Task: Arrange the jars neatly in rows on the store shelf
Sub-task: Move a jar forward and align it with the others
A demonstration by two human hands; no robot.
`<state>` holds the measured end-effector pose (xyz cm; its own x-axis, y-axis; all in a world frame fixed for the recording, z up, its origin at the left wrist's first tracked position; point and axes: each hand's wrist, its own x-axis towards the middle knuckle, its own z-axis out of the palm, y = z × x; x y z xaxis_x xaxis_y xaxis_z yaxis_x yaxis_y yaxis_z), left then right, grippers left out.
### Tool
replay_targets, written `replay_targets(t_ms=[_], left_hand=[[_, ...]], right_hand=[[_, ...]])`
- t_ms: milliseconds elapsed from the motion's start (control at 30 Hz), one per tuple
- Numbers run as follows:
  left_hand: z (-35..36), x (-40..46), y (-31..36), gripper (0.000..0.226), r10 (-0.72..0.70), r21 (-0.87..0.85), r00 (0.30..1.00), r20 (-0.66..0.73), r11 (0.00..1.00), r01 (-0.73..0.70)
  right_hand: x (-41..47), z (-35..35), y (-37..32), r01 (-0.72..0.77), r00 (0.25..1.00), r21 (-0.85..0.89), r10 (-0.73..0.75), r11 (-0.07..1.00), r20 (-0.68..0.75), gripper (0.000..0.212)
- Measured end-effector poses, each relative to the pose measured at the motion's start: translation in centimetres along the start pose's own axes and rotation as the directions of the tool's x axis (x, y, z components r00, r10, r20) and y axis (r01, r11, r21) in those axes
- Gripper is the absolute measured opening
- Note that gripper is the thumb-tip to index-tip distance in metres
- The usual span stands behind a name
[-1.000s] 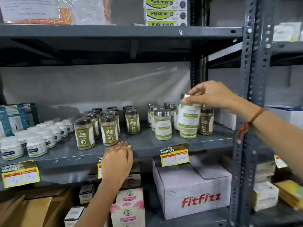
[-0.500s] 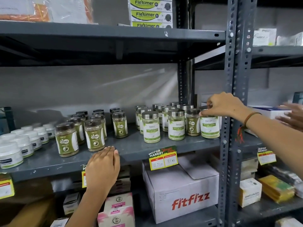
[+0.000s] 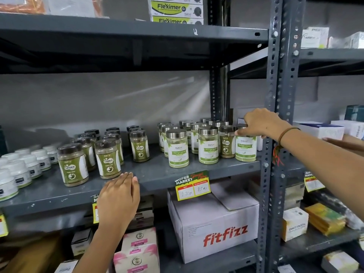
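While it stands at the right end of the grey shelf (image 3: 197, 170), right of frame centre, a steel-lidded jar (image 3: 245, 148) has the right hand (image 3: 260, 124) closed on its lid. Two more stand in front; others behind. The left hand (image 3: 120, 198) rests flat, fingers together, on the shelf edge.

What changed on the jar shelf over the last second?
The right hand carried the Moringa jar from mid-air at the row's front rightward and set it down at the right end of the shelf, fingers still on its lid. The left hand stayed flat on the shelf edge; the other jars did not move.
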<state>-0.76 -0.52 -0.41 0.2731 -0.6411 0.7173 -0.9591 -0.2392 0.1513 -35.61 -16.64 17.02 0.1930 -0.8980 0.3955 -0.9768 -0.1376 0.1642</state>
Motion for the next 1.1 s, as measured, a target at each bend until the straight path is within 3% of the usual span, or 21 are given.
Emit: replay_targets(t_ms=[167, 300, 367, 500, 700, 933, 1100], left_hand=[[-0.1, 0.1, -0.1, 0.047, 0.007, 0.000, 1.000, 0.013, 1.000, -0.007], [-0.1, 0.2, -0.1, 0.047, 0.012, 0.004, 1.000, 0.024, 1.000, -0.013], [0.0, 0.2, -0.1, 0.047, 0.015, 0.006, 1.000, 0.020, 1.000, -0.016], [0.2, 0.2, -0.1, 0.046, 0.008, 0.013, 1.000, -0.003, 1.000, -0.008], [0.8, 0.3, -0.7, 0.047, 0.039, 0.049, 0.999, -0.012, 0.998, -0.038], [0.8, 0.4, -0.9, 0.049, 0.055, 0.066, 0.998, 0.012, 0.996, -0.056], [0.5, 0.4, -0.8, 0.051, 0.053, 0.062, 0.998, 0.030, 0.997, -0.055]], right_hand=[[0.2, 0.1, -0.3, 0.024, 1.000, -0.086, -0.025, 0.996, -0.006, 0.056], [1.1, -0.4, -1.0, 0.029, 0.972, -0.202, -0.075, 0.979, -0.222, 0.066], [1.9, -0.4, -1.3, 0.076, 0.951, -0.151, -0.117, 0.986, -0.286, 0.065], [3.8, 0.1, -2.0, 0.188, 0.982, 0.137, -0.189, 0.973, -0.010, 0.071], [5.7, 1.2, -2.4, 0.131, 0.930, 0.277, -0.215, 0.952, 0.297, 0.077], [5.7, 0.8, -2.1, 0.077, 0.944, 0.429, -0.204, 0.900, 0.259, 0.067], [5.4, -1.0, -2.1, 0.150, 0.981, 0.413, -0.187, 0.898, 0.051, 0.068]])
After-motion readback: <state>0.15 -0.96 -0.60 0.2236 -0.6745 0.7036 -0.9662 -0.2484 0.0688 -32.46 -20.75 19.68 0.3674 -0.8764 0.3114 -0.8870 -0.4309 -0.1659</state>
